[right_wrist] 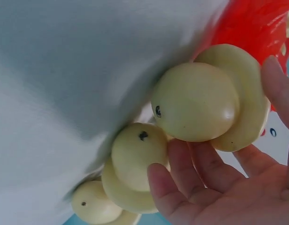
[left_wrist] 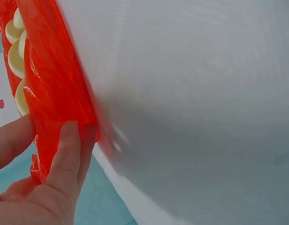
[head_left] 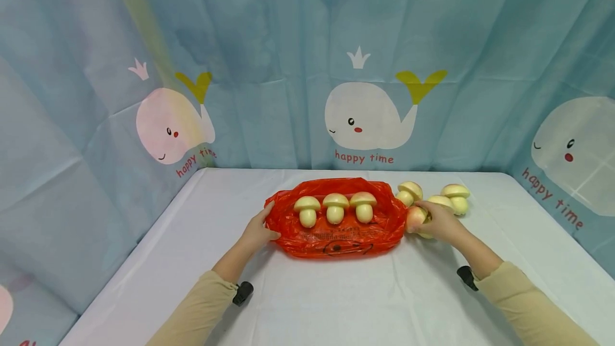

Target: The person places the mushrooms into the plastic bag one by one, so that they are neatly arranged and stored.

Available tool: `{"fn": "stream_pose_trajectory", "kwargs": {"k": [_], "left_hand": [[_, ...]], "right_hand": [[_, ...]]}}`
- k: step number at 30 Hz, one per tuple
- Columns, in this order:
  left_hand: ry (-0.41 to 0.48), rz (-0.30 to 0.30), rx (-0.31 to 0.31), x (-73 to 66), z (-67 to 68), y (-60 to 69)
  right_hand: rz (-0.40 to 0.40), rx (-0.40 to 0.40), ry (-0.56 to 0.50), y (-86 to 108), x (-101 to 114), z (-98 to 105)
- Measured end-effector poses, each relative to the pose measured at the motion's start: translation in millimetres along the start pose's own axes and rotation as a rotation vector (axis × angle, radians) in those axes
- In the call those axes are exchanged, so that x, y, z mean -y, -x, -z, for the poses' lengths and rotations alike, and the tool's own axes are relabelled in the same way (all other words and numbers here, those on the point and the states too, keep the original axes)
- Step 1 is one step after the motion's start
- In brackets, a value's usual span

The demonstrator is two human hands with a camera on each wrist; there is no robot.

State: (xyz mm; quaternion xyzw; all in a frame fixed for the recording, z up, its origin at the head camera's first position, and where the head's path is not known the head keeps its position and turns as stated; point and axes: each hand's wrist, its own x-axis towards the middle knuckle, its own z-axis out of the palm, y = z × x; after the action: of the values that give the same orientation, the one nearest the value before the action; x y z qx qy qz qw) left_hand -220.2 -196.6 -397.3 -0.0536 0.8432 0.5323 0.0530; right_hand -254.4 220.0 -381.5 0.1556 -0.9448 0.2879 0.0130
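Observation:
A red plastic bag [head_left: 314,242] lies spread on the white table, with three pale mushroom-shaped pieces [head_left: 335,208] in a row in its opening. The left hand [head_left: 257,233] is at the bag's left end; in the left wrist view the fingers of the left hand [left_wrist: 46,173] lie against the red plastic [left_wrist: 60,79]. To the right of the bag, the right hand [head_left: 439,221] grips a mushroom piece [head_left: 415,219]. The right wrist view shows this piece [right_wrist: 200,101] between thumb and fingers of the right hand [right_wrist: 224,173], beside another mushroom piece [right_wrist: 139,159].
More mushroom pieces [head_left: 455,197] lie behind and beside the right hand, one [head_left: 409,192] close to the bag's right edge. A blue curtain [head_left: 288,122] with whale prints hangs behind and at both sides of the white table [head_left: 336,303].

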Motion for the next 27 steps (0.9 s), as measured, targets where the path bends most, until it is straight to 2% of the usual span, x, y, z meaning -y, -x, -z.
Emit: {"fn": "stream_pose_trajectory", "kwargs": {"k": [9, 12, 18, 27], "left_hand": [[0.000, 0.005, -0.003, 2.2, -0.1, -1.4], [-0.002, 0.010, -0.003, 1.4, 0.1, -0.9], [0.001, 0.012, -0.001, 0.3, 0.7, -0.2], [-0.011, 0.005, 0.003, -0.1, 0.2, -0.3]], "right_hand": [[-0.022, -0.024, -0.018, 5.9, 7.3, 13.3], [-0.076, -0.004, -0.063, 7.6, 9.4, 19.7], [-0.247, 0.057, -0.195, 10.9, 20.8, 31.7], [-0.317, 0.047, -0.334, 11.9, 41.8, 36.5]]}}
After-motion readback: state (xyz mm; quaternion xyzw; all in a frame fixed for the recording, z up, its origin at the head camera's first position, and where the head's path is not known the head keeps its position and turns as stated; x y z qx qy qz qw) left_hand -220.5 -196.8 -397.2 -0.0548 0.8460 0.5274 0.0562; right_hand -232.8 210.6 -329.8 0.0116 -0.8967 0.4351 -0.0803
